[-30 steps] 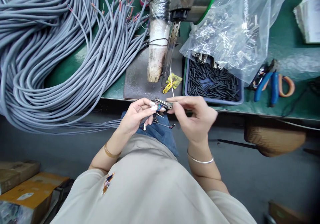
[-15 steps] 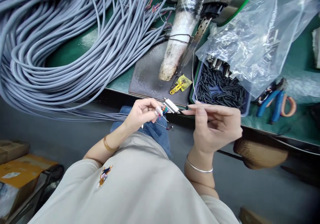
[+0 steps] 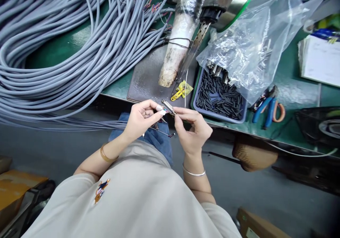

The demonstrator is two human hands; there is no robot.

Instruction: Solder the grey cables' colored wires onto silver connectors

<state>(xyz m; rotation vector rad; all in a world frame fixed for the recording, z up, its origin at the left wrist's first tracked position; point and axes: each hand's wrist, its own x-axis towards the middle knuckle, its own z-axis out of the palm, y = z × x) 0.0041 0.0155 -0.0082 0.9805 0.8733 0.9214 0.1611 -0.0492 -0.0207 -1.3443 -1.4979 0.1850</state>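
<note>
At the left, the bench (image 3: 50, 55) is being covered by thick loops of gray cable (image 3: 79, 78). A thinner run of it is being trailed below the bench edge to the left hand (image 3: 140, 121). There the connector (image 3: 168, 107) is being gripped along its left, wired side, the left fingers (image 3: 154, 117) being closed on it, with the nails being laid right against the colored wires. The connector is being held above the lap, before the bench edge, slanted downward to the right. Behind it, a dark board (image 3: 145, 75) is being topped by a yellow strip (image 3: 176, 94). The connector's right end is being pinched between the thumb and forefinger of the right hand (image 3: 193, 131); it is thus being spanned between both sets of fingertips. Farther right, black tubes (image 3: 219, 98) are being held in a blue tray (image 3: 220, 117), partly being covered by a clear bag (image 3: 255, 43); pliers (image 3: 270, 108) are lying beside it.
</note>
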